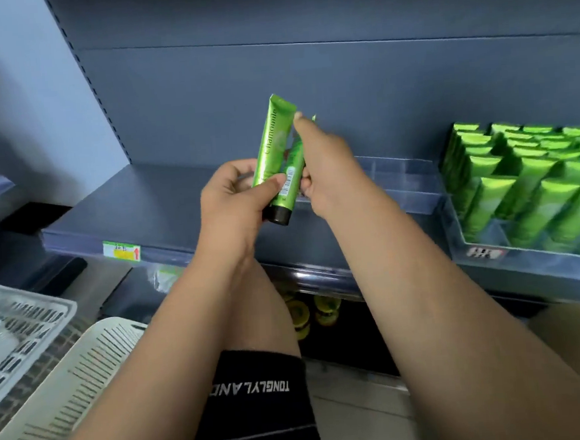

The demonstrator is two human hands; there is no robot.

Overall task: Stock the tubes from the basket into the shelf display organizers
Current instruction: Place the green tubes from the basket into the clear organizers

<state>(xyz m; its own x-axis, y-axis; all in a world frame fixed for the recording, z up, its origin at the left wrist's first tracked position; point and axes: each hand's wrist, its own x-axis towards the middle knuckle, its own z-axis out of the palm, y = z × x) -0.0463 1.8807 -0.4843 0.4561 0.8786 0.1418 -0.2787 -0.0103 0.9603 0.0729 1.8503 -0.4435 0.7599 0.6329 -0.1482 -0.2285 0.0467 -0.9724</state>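
Over shelf | left hand grips tube | right hand pinches second tube

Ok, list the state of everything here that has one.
Front tube: upright, crimp end up, gripped by left hand.
Second tube: black cap down, held by right hand.
Organizer: nearly full of standing tubes.
Basket: contents out of view.
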